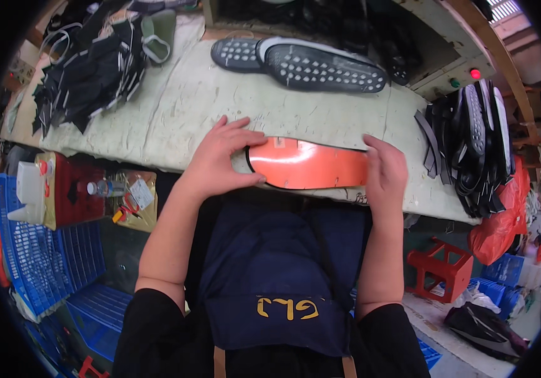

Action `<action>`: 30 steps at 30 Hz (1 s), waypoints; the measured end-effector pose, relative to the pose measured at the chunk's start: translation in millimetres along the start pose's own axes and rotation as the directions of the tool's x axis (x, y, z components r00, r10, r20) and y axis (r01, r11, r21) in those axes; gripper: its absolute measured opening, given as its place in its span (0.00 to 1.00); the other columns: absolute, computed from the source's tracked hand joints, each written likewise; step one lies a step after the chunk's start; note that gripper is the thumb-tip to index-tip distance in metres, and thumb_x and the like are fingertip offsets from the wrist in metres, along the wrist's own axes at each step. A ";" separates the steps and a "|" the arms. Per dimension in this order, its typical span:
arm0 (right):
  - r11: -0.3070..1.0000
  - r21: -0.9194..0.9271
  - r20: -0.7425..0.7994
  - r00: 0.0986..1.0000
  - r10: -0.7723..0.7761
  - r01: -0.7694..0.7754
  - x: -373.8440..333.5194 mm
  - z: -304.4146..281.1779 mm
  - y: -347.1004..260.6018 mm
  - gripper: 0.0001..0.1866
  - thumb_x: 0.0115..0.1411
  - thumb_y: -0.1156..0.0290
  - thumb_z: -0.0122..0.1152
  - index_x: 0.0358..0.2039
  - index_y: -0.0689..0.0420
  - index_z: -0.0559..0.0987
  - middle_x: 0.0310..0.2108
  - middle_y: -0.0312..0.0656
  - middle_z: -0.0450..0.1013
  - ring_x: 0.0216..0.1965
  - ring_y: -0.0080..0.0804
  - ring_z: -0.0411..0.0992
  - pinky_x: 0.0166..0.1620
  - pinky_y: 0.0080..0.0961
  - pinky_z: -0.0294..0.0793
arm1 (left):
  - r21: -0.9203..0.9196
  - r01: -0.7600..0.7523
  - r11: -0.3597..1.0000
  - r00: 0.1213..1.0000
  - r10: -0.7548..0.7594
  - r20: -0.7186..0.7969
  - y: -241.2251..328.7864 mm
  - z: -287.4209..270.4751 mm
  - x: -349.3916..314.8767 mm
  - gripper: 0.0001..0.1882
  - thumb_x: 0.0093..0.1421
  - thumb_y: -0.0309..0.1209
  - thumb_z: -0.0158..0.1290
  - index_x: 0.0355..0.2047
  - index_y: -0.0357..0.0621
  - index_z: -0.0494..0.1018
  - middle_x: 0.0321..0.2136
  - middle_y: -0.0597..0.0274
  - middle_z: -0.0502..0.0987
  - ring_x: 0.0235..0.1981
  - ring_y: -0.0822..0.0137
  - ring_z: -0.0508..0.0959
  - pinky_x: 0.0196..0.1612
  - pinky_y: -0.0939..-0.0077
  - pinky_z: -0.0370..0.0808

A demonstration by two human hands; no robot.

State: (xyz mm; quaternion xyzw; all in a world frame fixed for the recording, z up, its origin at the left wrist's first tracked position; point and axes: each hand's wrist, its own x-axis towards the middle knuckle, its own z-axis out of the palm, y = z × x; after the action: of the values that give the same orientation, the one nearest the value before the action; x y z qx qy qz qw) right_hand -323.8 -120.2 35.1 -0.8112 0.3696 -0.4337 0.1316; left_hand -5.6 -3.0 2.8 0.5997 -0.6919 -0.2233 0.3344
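Observation:
A glossy orange shoe-sole-shaped piece (311, 165) with a dark rim lies crosswise at the front of the worktable, between my hands. My left hand (223, 157) grips its left end, the thumb at the near edge and the index finger at the far edge, other fingers spread. Around the right end close the fingers of my right hand (385, 169), which hide that end. Small marks run along the near edge of the orange piece, and a pale patch shows near its upper left. Beyond it, two dark soles with white-dotted treads (321, 66) rest overlapping on the table.
Black cut pieces (91, 79) are heaped at the far left of the pale worktable (185, 104). Dark straps and soles (475, 138) hang over its right end, beside a red bag (500, 220). A machine with lit buttons (466, 77) stands behind. Below are blue crates (50, 246) and a red stool (440, 271).

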 end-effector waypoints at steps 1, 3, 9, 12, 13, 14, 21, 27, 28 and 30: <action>0.979 -0.179 0.108 0.991 -0.083 0.102 10.7 -1.8 5.2 0.07 0.68 0.75 0.62 0.40 0.61 0.86 0.37 0.49 0.83 0.38 0.51 0.80 0.43 0.43 0.78 | 0.022 -0.020 1.000 1.000 0.020 -0.002 1.3 1.8 1.2 0.39 0.43 0.44 0.78 0.57 0.49 0.82 0.58 0.61 0.83 0.72 0.46 0.70 0.78 0.35 0.50; 0.978 -0.206 0.226 0.974 0.007 0.041 8.0 2.3 13.3 0.07 0.68 0.73 0.61 0.40 0.60 0.86 0.38 0.49 0.83 0.40 0.52 0.80 0.45 0.44 0.78 | 0.090 -0.009 0.996 1.000 0.009 0.005 6.4 0.0 -1.7 0.45 0.40 0.48 0.79 0.60 0.49 0.79 0.60 0.56 0.80 0.71 0.44 0.70 0.78 0.33 0.50; 0.989 -0.146 0.182 0.983 0.033 -0.006 -0.5 5.8 40.6 0.06 0.67 0.71 0.63 0.37 0.59 0.85 0.33 0.48 0.81 0.38 0.53 0.78 0.44 0.47 0.76 | 0.157 -0.014 0.988 1.000 0.017 -0.020 44.8 41.3 7.8 0.67 0.36 0.52 0.80 0.73 0.39 0.61 0.58 0.43 0.76 0.64 0.40 0.72 0.74 0.36 0.59; 0.981 -0.185 0.067 0.996 -0.052 0.064 -1.1 -5.9 46.0 0.03 0.65 0.74 0.64 0.35 0.59 0.83 0.30 0.48 0.78 0.34 0.54 0.76 0.41 0.47 0.75 | 0.113 -0.008 0.994 0.998 0.016 -0.066 50.1 47.6 -0.9 0.69 0.35 0.51 0.80 0.75 0.38 0.59 0.55 0.43 0.77 0.60 0.40 0.75 0.70 0.41 0.65; 0.985 -0.156 -0.041 0.996 -0.085 0.078 -5.1 -14.4 53.5 0.03 0.65 0.75 0.64 0.33 0.59 0.81 0.29 0.49 0.76 0.33 0.53 0.74 0.40 0.44 0.75 | 0.090 -0.008 0.996 0.997 0.015 -0.075 48.6 45.9 -3.5 0.70 0.34 0.51 0.81 0.74 0.36 0.59 0.55 0.43 0.76 0.59 0.41 0.76 0.68 0.44 0.68; 0.988 -0.118 -0.148 0.983 -0.112 0.095 -8.9 -21.2 62.7 0.04 0.65 0.76 0.64 0.32 0.60 0.80 0.28 0.49 0.75 0.32 0.52 0.73 0.39 0.41 0.74 | 0.073 0.000 0.997 0.996 0.006 -0.084 47.1 38.4 -1.8 0.71 0.33 0.50 0.81 0.74 0.35 0.59 0.55 0.43 0.76 0.58 0.42 0.77 0.66 0.47 0.70; 0.855 0.469 -0.536 0.699 0.474 -0.220 -49.2 -47.8 120.6 0.15 0.79 0.68 0.50 0.32 0.60 0.72 0.30 0.37 0.69 0.33 0.27 0.66 0.41 0.25 0.68 | 0.537 -0.189 0.822 0.820 0.433 -0.375 127.1 -93.1 13.3 0.49 0.34 0.45 0.80 0.58 0.37 0.79 0.50 0.47 0.78 0.52 0.49 0.79 0.55 0.55 0.78; 0.840 0.471 -0.441 0.753 0.488 -0.269 -51.5 -48.2 122.3 0.16 0.80 0.67 0.48 0.33 0.60 0.71 0.31 0.34 0.67 0.34 0.22 0.64 0.41 0.22 0.67 | 0.591 -0.149 0.793 0.598 0.548 -0.585 225.5 -153.6 157.6 0.47 0.39 0.42 0.80 0.60 0.36 0.77 0.51 0.45 0.79 0.54 0.51 0.80 0.59 0.58 0.78; 0.834 0.478 -0.421 0.762 0.492 -0.274 -52.8 -45.7 121.9 0.16 0.80 0.67 0.48 0.33 0.60 0.71 0.31 0.34 0.67 0.34 0.22 0.64 0.41 0.22 0.67 | 0.684 -0.149 0.714 0.518 0.646 -0.561 237.7 -161.2 192.2 0.44 0.44 0.45 0.78 0.59 0.36 0.77 0.51 0.44 0.80 0.51 0.50 0.82 0.57 0.59 0.79; 0.873 0.420 -0.394 0.816 0.423 -0.250 -49.3 -42.4 123.4 0.16 0.80 0.67 0.48 0.33 0.59 0.71 0.31 0.33 0.66 0.35 0.21 0.63 0.41 0.22 0.67 | 0.775 -0.244 0.583 0.370 0.795 -0.481 258.9 -170.3 253.5 0.39 0.48 0.46 0.77 0.56 0.37 0.79 0.49 0.46 0.82 0.49 0.48 0.83 0.53 0.59 0.80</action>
State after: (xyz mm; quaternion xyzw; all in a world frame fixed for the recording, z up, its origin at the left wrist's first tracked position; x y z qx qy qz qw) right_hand -435.0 -165.9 -35.7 -0.5639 0.4470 -0.6461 0.2545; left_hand -71.8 -188.7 351.3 0.4298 -0.6532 0.4229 0.4581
